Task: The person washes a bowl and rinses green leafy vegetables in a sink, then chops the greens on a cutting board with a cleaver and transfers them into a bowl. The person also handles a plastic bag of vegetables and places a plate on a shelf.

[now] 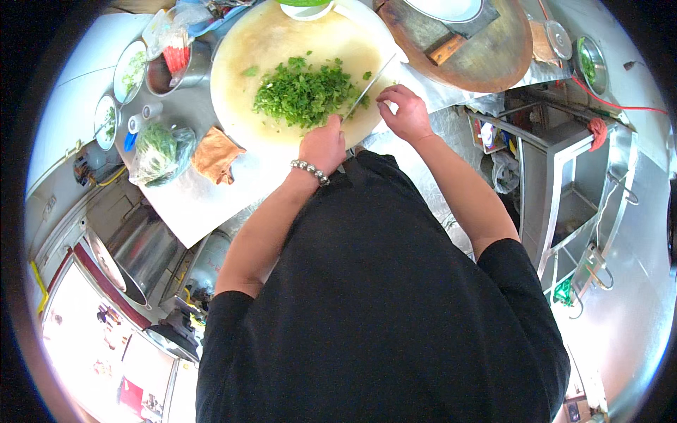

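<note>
Spreading across the worktop (204, 215), a pale round board (282, 32) carries one heap of chopped green herbs (303, 95) near its middle. The heap lies just ahead of the left hand (324, 143) and to the left of the right hand (405, 114). The left hand is closed in a fist around the handle of a knife (368, 89), whose blade slants away to the right, between heap and right hand. The right hand has its fingers bent in toward the thumb, beside the blade; I cannot tell whether they pinch anything.

The left hand sits at the board's near edge, the right at its right edge. Bare board shows beyond the heap and to its left, and a pale stretch of worktop runs off to a corner at the near left.

Counted by size: two round boards, the second a darker wooden board (486, 60) at the far right bearing one white bowl (446, 7) and one cleaver (448, 51); one bagged bunch of greens (159, 151); one metal pot (200, 65); one brown cloth (216, 155); one beaded bracelet (310, 170) on the left wrist.
</note>
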Demonstrator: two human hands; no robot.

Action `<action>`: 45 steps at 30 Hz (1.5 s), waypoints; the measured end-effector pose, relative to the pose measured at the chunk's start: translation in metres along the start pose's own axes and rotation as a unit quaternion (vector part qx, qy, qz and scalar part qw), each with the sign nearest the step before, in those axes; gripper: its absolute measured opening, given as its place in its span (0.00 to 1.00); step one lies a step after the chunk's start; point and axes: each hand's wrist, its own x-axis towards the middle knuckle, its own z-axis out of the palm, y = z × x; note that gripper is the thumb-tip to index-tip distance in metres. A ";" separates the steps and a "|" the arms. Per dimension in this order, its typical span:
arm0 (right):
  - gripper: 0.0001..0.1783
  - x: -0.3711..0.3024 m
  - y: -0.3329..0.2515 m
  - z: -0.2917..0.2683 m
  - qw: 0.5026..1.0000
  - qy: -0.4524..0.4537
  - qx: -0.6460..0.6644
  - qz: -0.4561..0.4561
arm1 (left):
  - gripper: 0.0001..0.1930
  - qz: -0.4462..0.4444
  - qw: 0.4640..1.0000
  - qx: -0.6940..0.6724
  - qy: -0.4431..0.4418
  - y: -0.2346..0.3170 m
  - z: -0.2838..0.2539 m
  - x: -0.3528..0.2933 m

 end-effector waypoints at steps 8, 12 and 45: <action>0.27 -0.002 -0.065 -0.009 0.995 -0.018 0.008 -0.095 | 0.10 -0.167 0.898 -0.407 0.009 -0.012 -0.065 -0.044; 0.51 0.008 -0.116 0.011 0.962 -0.153 -0.073 -0.216 | 0.06 -0.195 0.781 -0.593 0.008 -0.011 -0.098 -0.052; 0.49 0.062 -0.160 0.008 0.943 -0.221 -0.001 -0.249 | 0.17 0.073 0.973 0.215 -0.026 -0.040 -0.165 -0.093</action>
